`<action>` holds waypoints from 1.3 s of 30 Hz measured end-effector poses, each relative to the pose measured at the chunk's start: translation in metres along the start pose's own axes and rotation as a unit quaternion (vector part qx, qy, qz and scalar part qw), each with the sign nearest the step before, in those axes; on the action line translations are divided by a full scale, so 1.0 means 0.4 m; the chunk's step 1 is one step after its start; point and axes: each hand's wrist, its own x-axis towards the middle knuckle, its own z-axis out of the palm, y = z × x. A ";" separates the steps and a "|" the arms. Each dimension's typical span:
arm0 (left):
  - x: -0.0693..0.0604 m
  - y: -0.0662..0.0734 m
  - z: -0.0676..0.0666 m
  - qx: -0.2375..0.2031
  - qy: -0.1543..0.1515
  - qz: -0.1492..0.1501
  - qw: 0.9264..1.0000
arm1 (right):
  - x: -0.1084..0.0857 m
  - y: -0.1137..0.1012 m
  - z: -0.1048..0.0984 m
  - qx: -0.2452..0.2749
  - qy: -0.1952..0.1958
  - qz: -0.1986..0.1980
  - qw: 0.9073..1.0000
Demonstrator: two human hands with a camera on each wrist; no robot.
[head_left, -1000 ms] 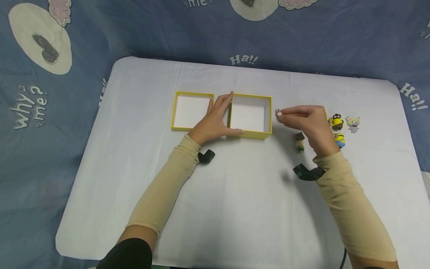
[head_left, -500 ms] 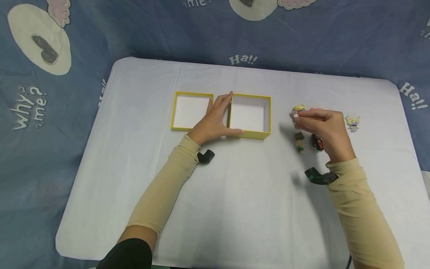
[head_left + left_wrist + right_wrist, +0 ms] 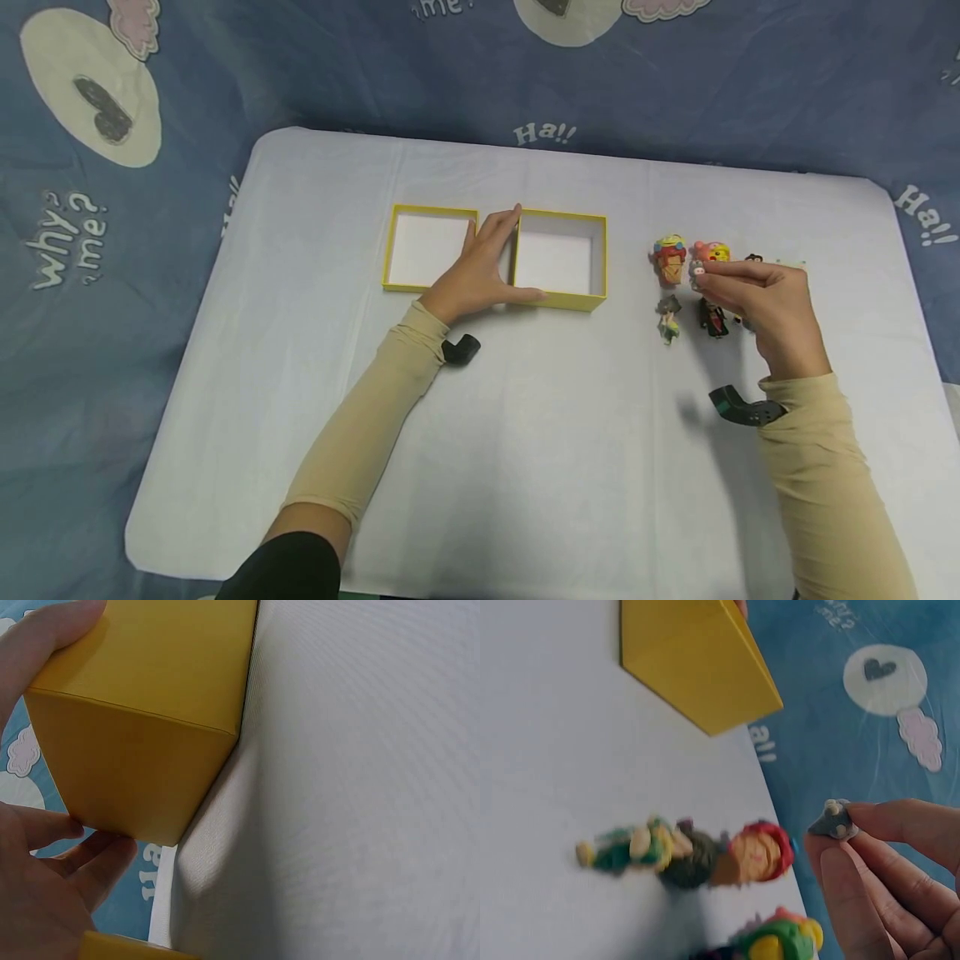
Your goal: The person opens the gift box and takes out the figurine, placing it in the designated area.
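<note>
My left hand [image 3: 474, 275] grips the left end of a yellow open-topped box [image 3: 570, 301], thumb on its front wall and fingers at the far side. In the left wrist view, thumb and fingertips touch the box's walls [image 3: 135, 765]. Between thumb and fingers, my right hand [image 3: 786, 304] pinches a small grey figurine [image 3: 832, 822], held above the table. Close by are a red, cone-shaped figurine [image 3: 670, 260], a pink-and-yellow one [image 3: 716, 251], a dark-haired one in green [image 3: 668, 319] and a black-clad one [image 3: 712, 319]. Others are partly hidden behind my right hand.
A shallow yellow-rimmed lid [image 3: 387, 250] lies left of the box, partly behind my left hand. Everything is on a white-covered table [image 3: 525, 467], with a blue printed cloth [image 3: 420, 92] beyond its far edge.
My right hand has moved right, away from the box, carrying the grey figurine over the group of figurines. The left hand and the box have stayed put.
</note>
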 end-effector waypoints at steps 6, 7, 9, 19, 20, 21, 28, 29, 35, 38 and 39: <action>0.001 0.003 0.001 0.001 -0.003 -0.004 1.000 | -0.013 0.016 -0.047 0.022 0.016 0.017 0.999; 0.001 0.004 0.001 0.002 -0.004 -0.005 1.000 | -0.016 0.019 -0.055 0.020 0.018 0.018 0.999; 0.001 0.005 0.000 0.002 -0.005 -0.005 1.000 | -0.021 0.024 -0.069 0.023 0.021 0.017 0.999; 0.001 0.003 0.000 0.006 -0.005 -0.007 1.000 | -0.032 0.037 -0.121 0.025 0.044 0.034 0.998; 0.001 0.002 -0.001 0.006 -0.005 -0.007 1.000 | -0.033 0.038 -0.126 0.025 0.050 0.035 0.998; 0.001 0.002 -0.001 0.006 -0.005 -0.008 1.000 | -0.034 0.038 -0.130 0.024 0.055 0.036 0.998; -0.001 0.006 -0.004 0.008 -0.005 -0.011 1.000 | -0.039 0.045 -0.167 0.032 0.088 0.042 0.995; -0.001 0.006 -0.004 0.009 -0.005 -0.011 1.000 | -0.039 0.047 -0.173 0.034 0.092 0.044 0.994; -0.001 0.008 -0.003 0.006 -0.003 -0.010 1.000 | -0.040 0.058 -0.205 0.057 0.118 0.060 0.990; 0.000 0.004 -0.001 0.003 -0.001 -0.007 1.000 | -0.040 0.064 -0.217 0.054 0.133 0.063 0.988; 0.001 0.003 -0.001 0.002 0.000 -0.006 1.000 | -0.039 0.067 -0.220 0.054 0.138 0.063 0.987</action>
